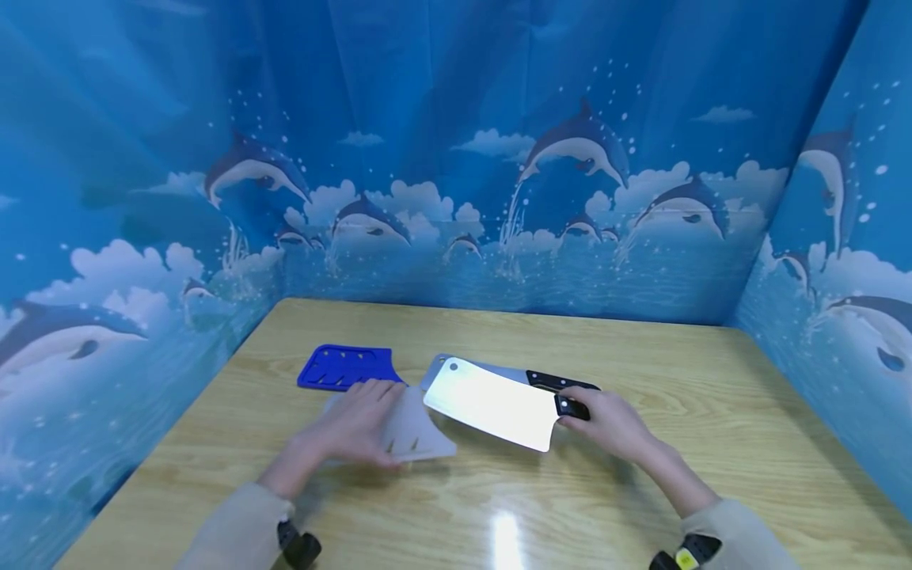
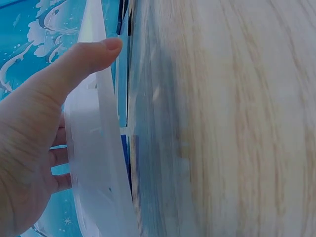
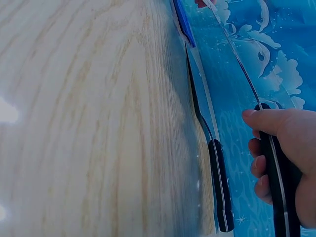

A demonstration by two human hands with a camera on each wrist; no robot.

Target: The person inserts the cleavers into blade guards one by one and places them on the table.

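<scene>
My right hand (image 1: 609,421) grips the black handle (image 3: 280,182) of a cleaver (image 1: 495,401), its wide bright blade raised over the table and pointing left. In the left wrist view, a whitish translucent blade guard (image 2: 91,148) is held between thumb and fingers of my left hand (image 1: 363,419). The guard's slotted right end (image 1: 416,431) lies near the cleaver's blade tip. Behind the raised cleaver, a second black-handled knife (image 1: 563,381) rests on the table, its blade partly covered from view. A blue blade guard (image 1: 349,366) lies just beyond my left hand.
The light wooden table (image 1: 663,372) reaches back to a blue curtain (image 1: 442,95) printed with dolphins and clouds. The curtain also hangs along the left and right sides. A bright reflection shows on the tabletop near the front.
</scene>
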